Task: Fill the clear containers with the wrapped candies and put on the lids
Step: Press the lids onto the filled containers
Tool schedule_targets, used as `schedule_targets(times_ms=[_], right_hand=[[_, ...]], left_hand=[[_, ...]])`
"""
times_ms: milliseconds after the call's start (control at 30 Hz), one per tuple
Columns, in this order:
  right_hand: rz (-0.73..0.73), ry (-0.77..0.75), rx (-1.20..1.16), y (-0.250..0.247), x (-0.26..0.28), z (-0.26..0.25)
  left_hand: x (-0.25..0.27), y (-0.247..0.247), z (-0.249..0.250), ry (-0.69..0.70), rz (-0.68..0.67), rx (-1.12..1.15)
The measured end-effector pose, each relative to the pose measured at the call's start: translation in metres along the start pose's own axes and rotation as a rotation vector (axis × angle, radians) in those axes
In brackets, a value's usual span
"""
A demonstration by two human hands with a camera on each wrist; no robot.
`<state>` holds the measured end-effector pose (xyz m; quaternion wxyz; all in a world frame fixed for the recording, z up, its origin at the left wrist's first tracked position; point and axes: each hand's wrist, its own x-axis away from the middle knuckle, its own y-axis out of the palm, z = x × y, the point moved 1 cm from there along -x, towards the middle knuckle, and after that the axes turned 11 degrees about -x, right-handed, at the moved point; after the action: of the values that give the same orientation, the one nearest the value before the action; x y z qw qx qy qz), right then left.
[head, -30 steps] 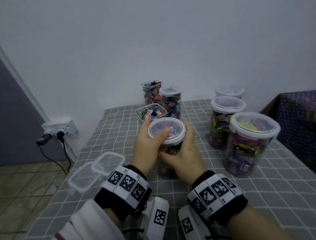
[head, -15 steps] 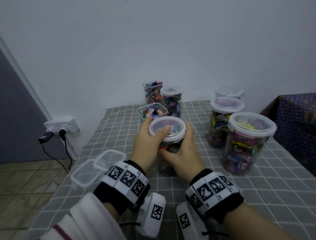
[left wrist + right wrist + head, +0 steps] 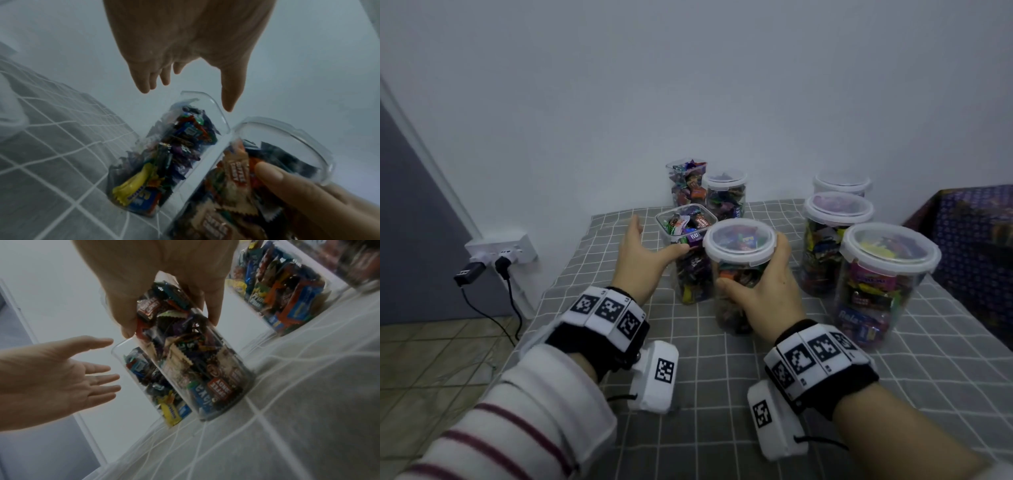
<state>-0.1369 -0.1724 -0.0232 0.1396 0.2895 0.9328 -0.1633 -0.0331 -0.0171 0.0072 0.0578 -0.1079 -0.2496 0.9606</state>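
Observation:
A round clear jar [image 3: 736, 274] full of wrapped candies stands on the grey checked table [image 3: 722, 377] with its white-rimmed lid [image 3: 739, 240] on. My right hand [image 3: 755, 265] grips its side, thumb in front and fingers behind; the right wrist view shows the same jar [image 3: 205, 369] in that hand [image 3: 170, 324]. Just left and behind it stands a square container [image 3: 686, 229] of candies with no lid. My left hand [image 3: 655, 240] hovers open beside that container [image 3: 164, 154], fingers spread and holding nothing, as the left wrist view of it [image 3: 185, 92] confirms.
Three lidded candy jars [image 3: 887, 284] [image 3: 837, 240] [image 3: 842, 181] stand in a row at the right. A lidless jar [image 3: 686, 181] and a lidded one [image 3: 726, 195] stand by the wall. A power strip [image 3: 500, 246] hangs off the table's left edge. Patterned cloth [image 3: 969, 240] lies far right.
My left hand has let go of the round jar's lid, opened and moved left and forward beside the square container. My right hand still holds the jar.

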Motion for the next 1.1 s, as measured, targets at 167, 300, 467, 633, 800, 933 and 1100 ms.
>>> schedule_targets(times_ms=[167, 300, 467, 633, 800, 933, 1100], right_hand=[[0.051, 0.029, 0.04, -0.008, -0.023, 0.006], [0.104, 0.031, 0.057, -0.011, -0.041, 0.013], [0.152, 0.019, 0.101, -0.011, -0.054, 0.017], [0.163, 0.045, 0.112, -0.01, -0.057, 0.019], [0.168, 0.063, 0.073, -0.01, -0.054, 0.023], [0.104, 0.13, 0.128, -0.017, -0.043, 0.024], [-0.078, 0.345, 0.341, -0.025, -0.025, 0.023]], left_hand=[[-0.011, 0.008, -0.003, -0.028, -0.087, 0.007], [-0.013, 0.013, -0.001, -0.035, -0.135, 0.128], [-0.013, 0.018, -0.002, -0.025, -0.163, 0.197], [-0.02, 0.014, -0.002, -0.018, -0.186, 0.032], [-0.016, 0.012, -0.001, -0.021, -0.207, 0.046], [-0.01, 0.007, -0.001, 0.056, -0.271, -0.022], [0.003, 0.0, -0.001, 0.066, -0.326, -0.047]])
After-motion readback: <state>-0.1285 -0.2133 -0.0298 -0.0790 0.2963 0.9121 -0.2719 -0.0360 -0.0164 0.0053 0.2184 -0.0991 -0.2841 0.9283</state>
